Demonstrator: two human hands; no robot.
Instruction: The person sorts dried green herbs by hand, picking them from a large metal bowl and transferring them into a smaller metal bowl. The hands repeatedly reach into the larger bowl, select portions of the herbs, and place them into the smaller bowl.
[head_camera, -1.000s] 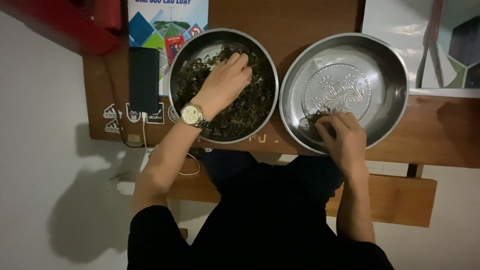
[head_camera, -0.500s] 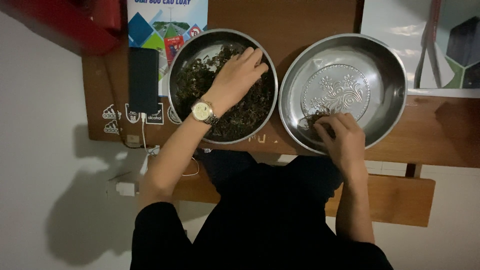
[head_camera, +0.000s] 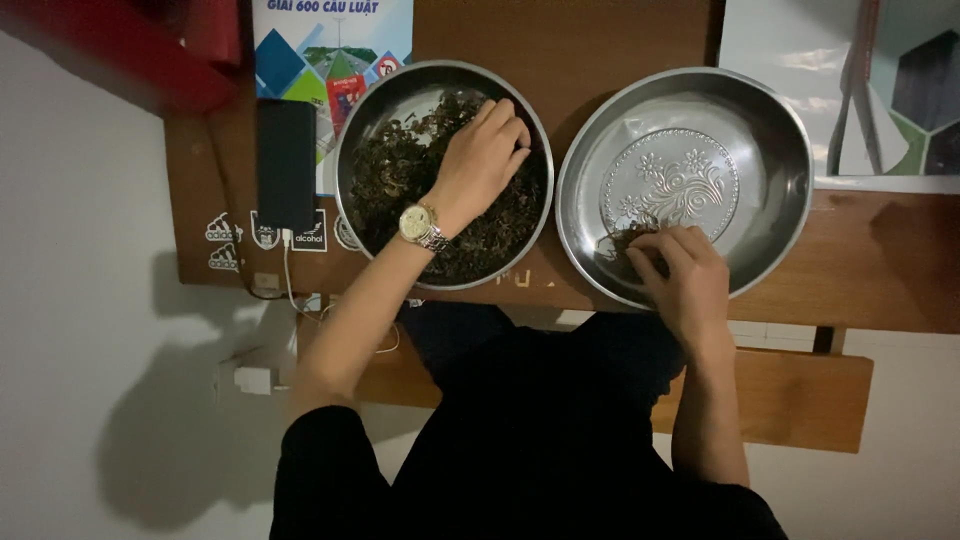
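A round metal bowl (head_camera: 352, 120) on the left holds a heap of dark dried leaves (head_camera: 390, 185). My left hand (head_camera: 480, 160), with a wristwatch (head_camera: 420, 226), lies on the leaves at the bowl's right side, fingers curled into them. To the right is a wide metal tray (head_camera: 700, 110) with an embossed flower pattern. A small clump of the same leaves (head_camera: 612, 245) sits at its near edge. My right hand (head_camera: 685, 280) rests on the tray's near rim, fingertips pinched at that clump.
Both vessels stand on a brown wooden table (head_camera: 620, 30). A black phone (head_camera: 285, 165) with a white cable lies left of the bowl, beside a colourful booklet (head_camera: 330, 55). A red object (head_camera: 130, 50) is at top left, papers (head_camera: 850, 90) at top right, a wooden bench (head_camera: 800, 390) below.
My left hand has slid across the leaves toward the bowl's far right side and its fingers have curled in. My right hand has stayed at the clump in the tray.
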